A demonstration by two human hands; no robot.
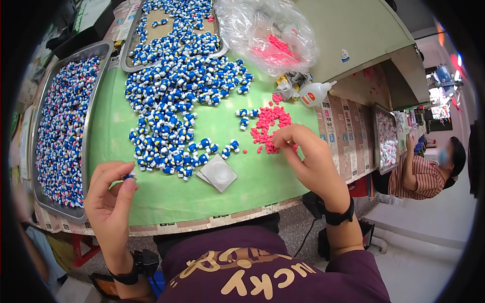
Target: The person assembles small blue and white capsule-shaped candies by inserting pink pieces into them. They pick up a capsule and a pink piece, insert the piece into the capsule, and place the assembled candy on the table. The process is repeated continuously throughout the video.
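Observation:
My left hand (112, 199), at the left of the green mat (217, 202), pinches a small blue-and-white figurine part (130, 175) between thumb and fingertips. My right hand (308, 159) reaches to the near right edge of a pile of tiny pink pieces (265, 132). Its thumb and forefinger are drawn together; whatever lies between them is too small to make out. Left of that pile spreads a large heap of blue-and-white figurine parts (164, 129), with a few loose ones by the pink pieces. Nearer me lies a small pale square holder (220, 173) with a round hollow.
A metal tray (36, 151) full of parts with pink bits stands left; another tray (132, 43) of blue parts is at the back. A clear bag (268, 35) of pink pieces and a white squeeze bottle (314, 94) lie back right. Far right, a masked person (419, 177) sits by another tray.

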